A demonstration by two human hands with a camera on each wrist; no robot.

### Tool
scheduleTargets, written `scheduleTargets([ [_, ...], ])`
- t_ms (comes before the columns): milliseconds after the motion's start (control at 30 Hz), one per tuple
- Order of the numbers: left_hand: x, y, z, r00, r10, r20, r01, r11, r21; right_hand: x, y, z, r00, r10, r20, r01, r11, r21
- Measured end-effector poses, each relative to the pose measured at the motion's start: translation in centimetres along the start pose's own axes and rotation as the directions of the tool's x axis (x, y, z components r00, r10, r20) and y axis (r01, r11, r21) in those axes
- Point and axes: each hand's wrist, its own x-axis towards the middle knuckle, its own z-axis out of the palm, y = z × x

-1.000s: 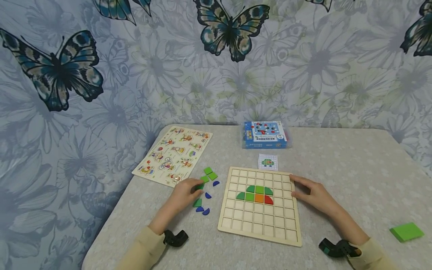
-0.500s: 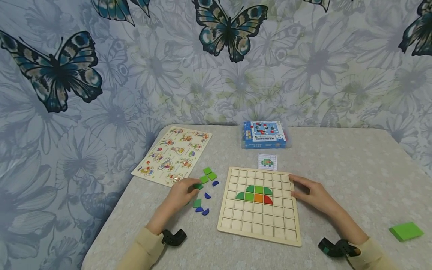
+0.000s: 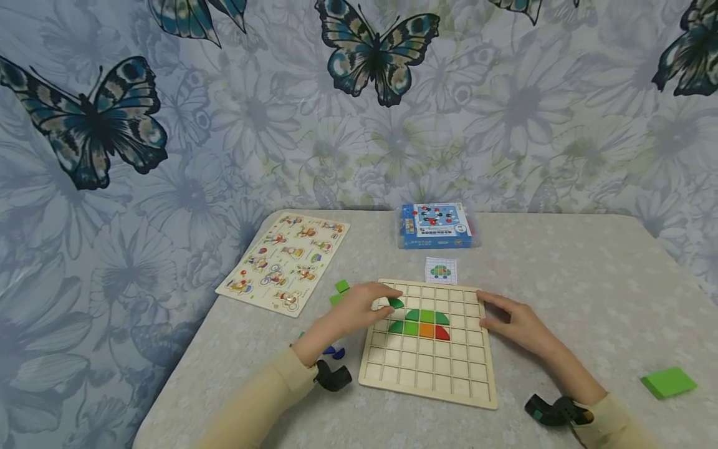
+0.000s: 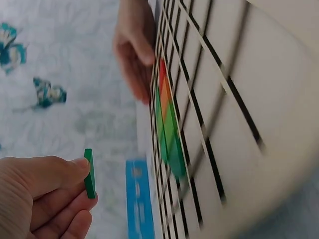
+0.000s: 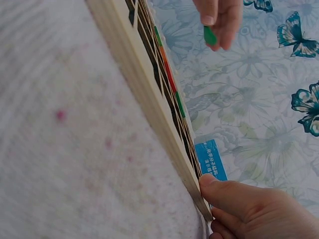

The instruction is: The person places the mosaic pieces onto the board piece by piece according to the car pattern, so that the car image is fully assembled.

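Note:
My left hand point(image 3: 356, 307) pinches a dark green curved-edge piece point(image 4: 89, 174) between thumb and fingers, above the left part of the wooden grid board point(image 3: 426, 371). On the board, two rows of pieces sit in the cells: dark green rounded corners, light green squares point(image 3: 411, 328), an orange square point(image 3: 426, 330) and a red rounded corner point(image 3: 442, 333). My right hand point(image 3: 518, 322) grips the board's right edge near its far corner, thumb on the rim in the right wrist view. Behind the board lies a small pattern card point(image 3: 440, 271) with a similar coloured figure.
Left of the board lie blue half-round pieces point(image 3: 338, 353) and light green squares point(image 3: 342, 286), partly hidden by the left arm. A picture board point(image 3: 286, 265) lies at the far left, a blue box point(image 3: 436, 226) at the back. A green block point(image 3: 669, 383) rests at the right.
My left hand has moved right from the loose pieces to over the board, bringing the dark green piece along. The right hand keeps its place at the board's edge.

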Motion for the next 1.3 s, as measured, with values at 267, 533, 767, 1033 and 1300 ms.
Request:
scheduleTargets([
  [267, 4.7, 3.4, 2.9, 0.972, 0.176, 0.155, -0.177, 0.984, -0.011, 0.4, -0.3, 0.0, 1.000, -0.027, -0.006, 0.027, 0.999, -0.020],
  [533, 6.4, 4.4, 5.1, 0.950, 0.218, 0.225, -0.220, 0.975, -0.020, 0.6, -0.2, 0.2, 0.999, -0.052, 0.006, 0.052, 0.999, -0.008],
  [767, 6.3, 4.3, 6.5, 0.945, 0.214, 0.248, -0.229, 0.973, 0.033, 0.5, -0.1, 0.1, 0.999, -0.044, -0.001, 0.044, 0.999, 0.000],
  [1033, 6.3, 4.2, 7.4, 0.944, 0.230, 0.238, -0.248, 0.967, 0.050, 0.0, -0.2, 0.0, 1.000, -0.028, -0.011, 0.028, 1.000, -0.002],
  [1300, 6.5, 4.1, 7.9, 0.944, 0.243, 0.224, -0.261, 0.964, 0.054, -0.2, -0.2, -0.1, 1.000, -0.024, -0.015, 0.024, 1.000, -0.004],
])
